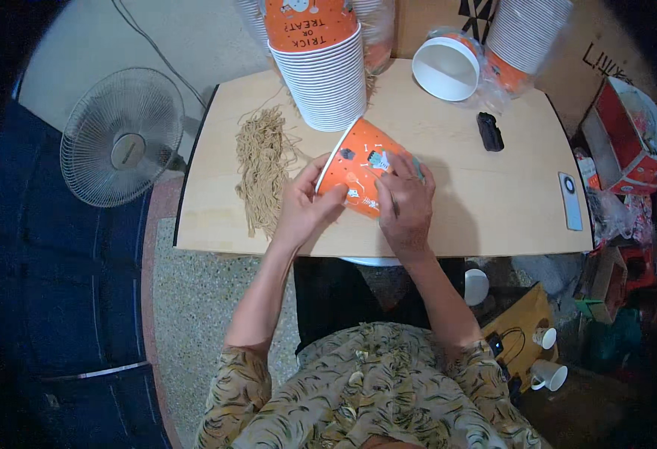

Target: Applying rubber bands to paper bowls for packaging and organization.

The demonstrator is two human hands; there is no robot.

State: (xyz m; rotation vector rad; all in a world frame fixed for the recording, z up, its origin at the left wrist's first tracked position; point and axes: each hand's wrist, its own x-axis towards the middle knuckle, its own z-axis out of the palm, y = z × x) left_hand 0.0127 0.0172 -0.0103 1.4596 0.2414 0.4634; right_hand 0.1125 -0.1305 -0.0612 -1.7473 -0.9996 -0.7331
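**Both hands on the orange cup**

Left hand and right hand grip the orange cup from either side, fingers curled round it. It lies tilted, rim up-left, over the middle of the table. Twine sits just left; the cup stack stands behind.

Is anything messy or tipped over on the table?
Yes. A white paper bucket lies on its side at the table's far edge, partly in a clear plastic bag. A loose bundle of tan strings sprawls near the left hand.
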